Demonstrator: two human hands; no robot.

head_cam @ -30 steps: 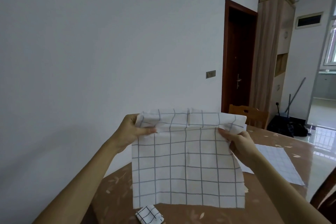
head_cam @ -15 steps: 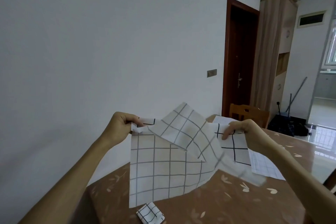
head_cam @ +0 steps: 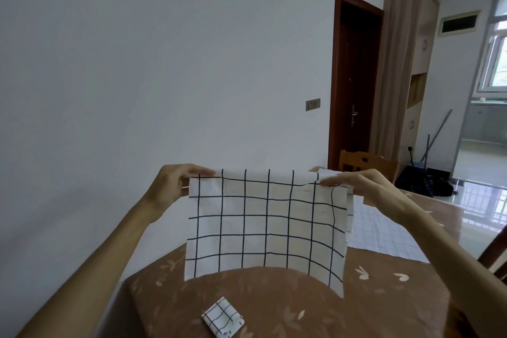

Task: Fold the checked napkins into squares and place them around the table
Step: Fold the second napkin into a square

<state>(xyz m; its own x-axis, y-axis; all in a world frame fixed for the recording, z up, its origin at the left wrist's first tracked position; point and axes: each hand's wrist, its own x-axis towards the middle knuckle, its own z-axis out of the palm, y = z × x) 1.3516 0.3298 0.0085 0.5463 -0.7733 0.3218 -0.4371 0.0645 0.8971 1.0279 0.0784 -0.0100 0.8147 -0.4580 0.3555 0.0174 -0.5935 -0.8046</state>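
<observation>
Brown table [head_cam: 274,299] | left hand [head_cam: 175,184], right hand [head_cam: 365,186] pinch napkin [head_cam: 263,225] top corners, hanging

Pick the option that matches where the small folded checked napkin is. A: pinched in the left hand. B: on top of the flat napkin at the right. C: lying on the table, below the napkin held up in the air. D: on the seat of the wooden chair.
C: the small folded napkin lies on the brown table, nearer the camera than the held-up napkin, which the left hand and right hand grip.
</observation>
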